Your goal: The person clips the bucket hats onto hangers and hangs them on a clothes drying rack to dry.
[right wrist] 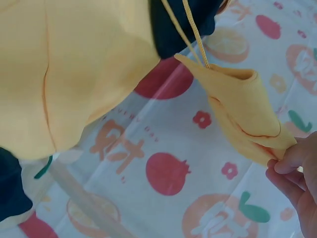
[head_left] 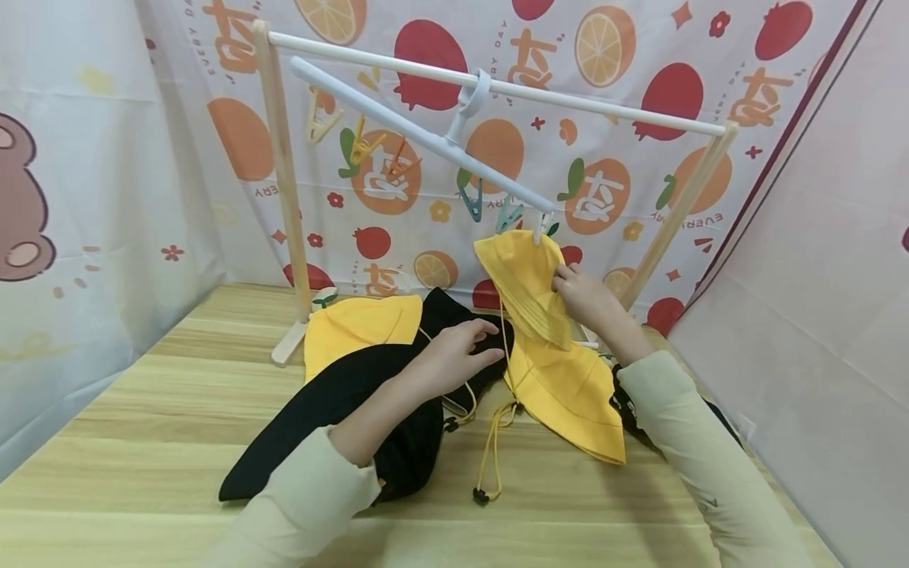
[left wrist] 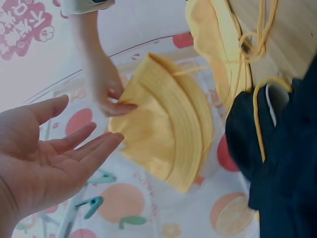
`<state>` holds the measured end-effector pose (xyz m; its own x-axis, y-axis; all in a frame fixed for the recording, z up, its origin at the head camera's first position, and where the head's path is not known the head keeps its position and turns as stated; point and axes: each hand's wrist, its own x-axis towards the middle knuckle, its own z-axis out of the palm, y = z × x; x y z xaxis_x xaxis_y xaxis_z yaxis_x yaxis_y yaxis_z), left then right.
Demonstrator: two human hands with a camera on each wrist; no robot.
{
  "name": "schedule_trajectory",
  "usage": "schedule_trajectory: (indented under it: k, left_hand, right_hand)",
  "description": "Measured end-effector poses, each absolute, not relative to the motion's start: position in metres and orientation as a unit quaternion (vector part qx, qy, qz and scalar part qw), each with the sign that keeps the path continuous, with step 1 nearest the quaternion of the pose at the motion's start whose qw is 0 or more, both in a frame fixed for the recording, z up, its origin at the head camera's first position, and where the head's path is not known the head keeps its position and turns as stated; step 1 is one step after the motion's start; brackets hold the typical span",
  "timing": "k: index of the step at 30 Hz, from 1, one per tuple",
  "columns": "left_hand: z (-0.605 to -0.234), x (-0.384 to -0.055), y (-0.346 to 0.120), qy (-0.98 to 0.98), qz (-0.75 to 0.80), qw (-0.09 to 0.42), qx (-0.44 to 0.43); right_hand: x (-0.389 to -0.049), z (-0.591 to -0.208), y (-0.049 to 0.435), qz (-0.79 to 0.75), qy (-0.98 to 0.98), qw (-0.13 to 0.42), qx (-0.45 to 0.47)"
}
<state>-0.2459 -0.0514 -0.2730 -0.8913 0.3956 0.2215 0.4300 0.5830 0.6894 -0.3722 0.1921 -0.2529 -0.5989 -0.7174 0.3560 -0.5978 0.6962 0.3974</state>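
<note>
A yellow bucket hat (head_left: 521, 280) hangs folded below the low right end of a tilted white hanger (head_left: 426, 138), at a white clip (head_left: 542, 226). My right hand (head_left: 592, 300) pinches the hat's right side; the right wrist view shows thumb and fingers (right wrist: 292, 166) on its edge. The hat's yellow cord (head_left: 495, 442) dangles to the table with a black toggle. My left hand (head_left: 458, 355) holds nothing, its fingers spread above a black hat (head_left: 355, 426); in the left wrist view its palm (left wrist: 54, 153) faces up beside the yellow hat (left wrist: 158, 119).
A wooden rack with a white rod (head_left: 604, 110) carries the hanger. Coloured clips (head_left: 470, 201) hang along it. More yellow hats (head_left: 568, 394) and dark hats lie on the wooden table (head_left: 142, 442). A fruit-print curtain (head_left: 667, 47) stands behind.
</note>
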Motion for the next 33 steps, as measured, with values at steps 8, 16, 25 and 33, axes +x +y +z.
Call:
schedule_trajectory:
  k: [8,16,25,33]
  left_hand:
    - [-0.27,-0.235,-0.093,-0.914,-0.3,0.029,-0.271]
    - [-0.288,-0.228,-0.139,-0.936,-0.21,0.014,-0.28]
    - [-0.313,-0.211,-0.172,-0.941,-0.187,-0.038,-0.281]
    - [-0.325,-0.204,-0.185,-0.944,-0.163,-0.086,-0.275]
  right_hand:
    - [-0.383,-0.254,0.201,-0.104,-0.89,0.269,0.353]
    - [-0.384,-0.268,0.203,-0.089,-0.883,0.285,0.362]
    - [-0.377,-0.272,0.194,-0.106,-0.849,0.342,0.388]
    - [-0.358,-0.283,0.167,-0.074,-0.805,0.361,0.466]
